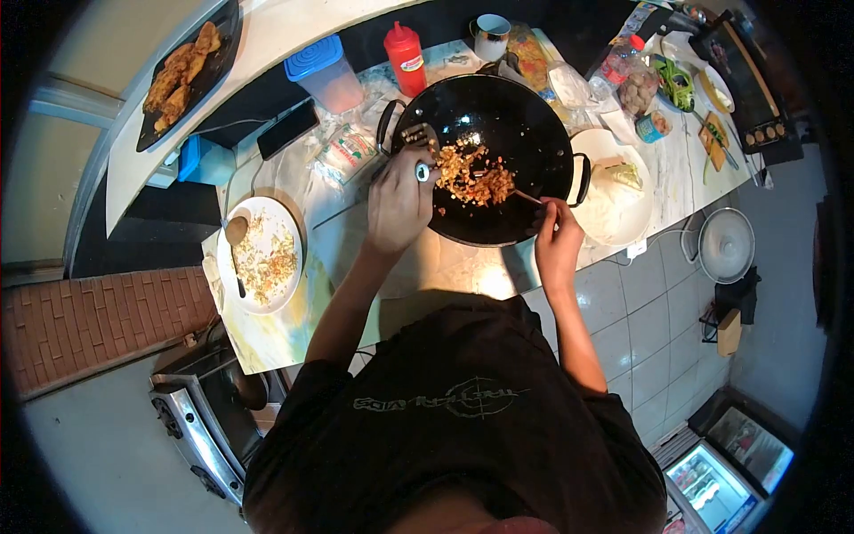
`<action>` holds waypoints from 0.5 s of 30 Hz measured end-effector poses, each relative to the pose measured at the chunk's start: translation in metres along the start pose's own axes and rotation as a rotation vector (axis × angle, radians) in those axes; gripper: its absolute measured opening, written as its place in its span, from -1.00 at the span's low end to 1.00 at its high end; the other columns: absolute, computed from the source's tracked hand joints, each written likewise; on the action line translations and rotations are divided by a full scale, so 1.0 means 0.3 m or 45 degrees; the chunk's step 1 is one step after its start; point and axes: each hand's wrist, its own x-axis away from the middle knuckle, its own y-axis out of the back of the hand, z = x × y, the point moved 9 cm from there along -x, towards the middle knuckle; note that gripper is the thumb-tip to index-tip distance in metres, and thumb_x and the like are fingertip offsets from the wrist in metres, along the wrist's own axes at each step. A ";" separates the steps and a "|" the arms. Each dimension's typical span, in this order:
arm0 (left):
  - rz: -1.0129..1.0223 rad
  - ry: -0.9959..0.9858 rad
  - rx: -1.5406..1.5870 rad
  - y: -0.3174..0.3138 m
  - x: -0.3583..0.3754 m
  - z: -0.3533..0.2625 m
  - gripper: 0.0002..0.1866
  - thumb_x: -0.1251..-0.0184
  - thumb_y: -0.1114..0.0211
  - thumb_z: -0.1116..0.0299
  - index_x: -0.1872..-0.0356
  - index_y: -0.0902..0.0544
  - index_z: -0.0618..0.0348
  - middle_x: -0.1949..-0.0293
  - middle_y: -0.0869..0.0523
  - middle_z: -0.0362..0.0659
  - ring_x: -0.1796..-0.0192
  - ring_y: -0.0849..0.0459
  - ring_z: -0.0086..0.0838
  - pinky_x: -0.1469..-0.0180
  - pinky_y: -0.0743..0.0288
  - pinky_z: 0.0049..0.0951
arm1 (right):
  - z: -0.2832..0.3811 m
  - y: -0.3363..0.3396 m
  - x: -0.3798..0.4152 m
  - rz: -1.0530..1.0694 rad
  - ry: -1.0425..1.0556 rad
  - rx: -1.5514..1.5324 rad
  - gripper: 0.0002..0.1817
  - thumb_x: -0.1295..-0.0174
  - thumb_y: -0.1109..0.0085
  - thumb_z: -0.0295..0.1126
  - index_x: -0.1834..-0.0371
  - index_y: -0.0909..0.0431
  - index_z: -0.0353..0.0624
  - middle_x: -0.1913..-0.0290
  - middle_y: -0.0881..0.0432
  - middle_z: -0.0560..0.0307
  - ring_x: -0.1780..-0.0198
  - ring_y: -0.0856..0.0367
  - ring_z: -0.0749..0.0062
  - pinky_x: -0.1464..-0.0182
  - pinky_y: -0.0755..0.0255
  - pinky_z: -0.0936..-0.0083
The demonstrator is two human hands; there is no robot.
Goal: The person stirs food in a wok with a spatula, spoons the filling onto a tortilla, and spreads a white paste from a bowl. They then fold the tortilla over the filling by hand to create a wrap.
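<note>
A black wok [503,111] with two side handles stands on the marble-patterned counter. Reddish-brown fried rice [476,182] is heaped in its middle. My left hand [398,203], with a ring bearing an eye-like stone, is closed over the wok's left edge. It holds a slotted spatula [416,134], whose head shows just beyond the fingers; its handle is hidden. My right hand [559,236] pinches the thin handle of a spoon [527,196] at the wok's near right edge. The spoon's other end is in the rice.
Left is a white plate [294,276] with rice scraps and a wooden-looking ladle [237,230]. Behind stand a blue-lidded container [325,76], red sauce bottle [406,60] and mug [491,37]. Right of the wok, a white plate [614,227] holds greens. A phone [287,129] lies left.
</note>
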 end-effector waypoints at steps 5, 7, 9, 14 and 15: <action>0.071 0.119 0.077 -0.030 0.043 0.026 -0.87 -0.37 -0.20 0.42 0.18 -0.47 0.23 0.28 -0.62 0.04 0.21 -0.64 0.04 0.17 -0.51 -0.14 | -0.040 -0.048 0.036 0.039 -0.109 -0.150 -0.76 -0.48 0.09 -0.46 0.17 -0.58 -0.37 0.51 -0.60 -0.03 0.54 -0.60 0.39 0.45 -0.45 0.43; 0.077 0.147 0.107 -0.028 0.065 0.027 -0.87 -0.38 -0.19 0.42 0.17 -0.47 0.22 0.28 -0.62 0.05 0.21 -0.64 0.04 0.17 -0.51 -0.13 | -0.067 -0.070 0.048 0.041 -0.099 -0.158 -0.76 -0.48 0.09 -0.46 0.17 -0.58 -0.37 0.51 -0.60 -0.03 0.54 -0.60 0.38 0.45 -0.44 0.43; 0.083 0.263 0.195 -0.023 0.093 0.047 -0.89 -0.39 -0.16 0.43 0.17 -0.46 0.22 0.29 -0.62 0.05 0.22 -0.66 0.00 0.17 -0.52 -0.18 | -0.065 -0.073 0.050 0.040 -0.085 -0.166 -0.76 -0.48 0.09 -0.46 0.16 -0.58 -0.37 0.52 -0.60 -0.04 0.55 -0.60 0.37 0.45 -0.44 0.43; 0.055 0.234 0.271 -0.019 0.127 0.012 -0.90 -0.38 -0.15 0.46 0.17 -0.46 0.24 0.27 -0.62 0.03 0.25 -0.66 -0.05 0.17 -0.54 -0.24 | -0.046 -0.102 0.055 0.093 -0.041 -0.071 -0.76 -0.48 0.08 -0.46 0.15 -0.58 -0.38 0.55 -0.58 -0.03 0.56 -0.58 0.38 0.45 -0.44 0.44; 0.046 0.207 0.299 -0.019 0.127 0.004 -0.90 -0.38 -0.15 0.48 0.17 -0.45 0.25 0.27 -0.62 0.02 0.25 -0.66 -0.06 0.17 -0.54 -0.26 | -0.046 -0.105 0.054 0.092 -0.038 -0.071 -0.76 -0.48 0.08 -0.46 0.15 -0.58 -0.38 0.55 -0.58 -0.03 0.56 -0.58 0.38 0.45 -0.44 0.44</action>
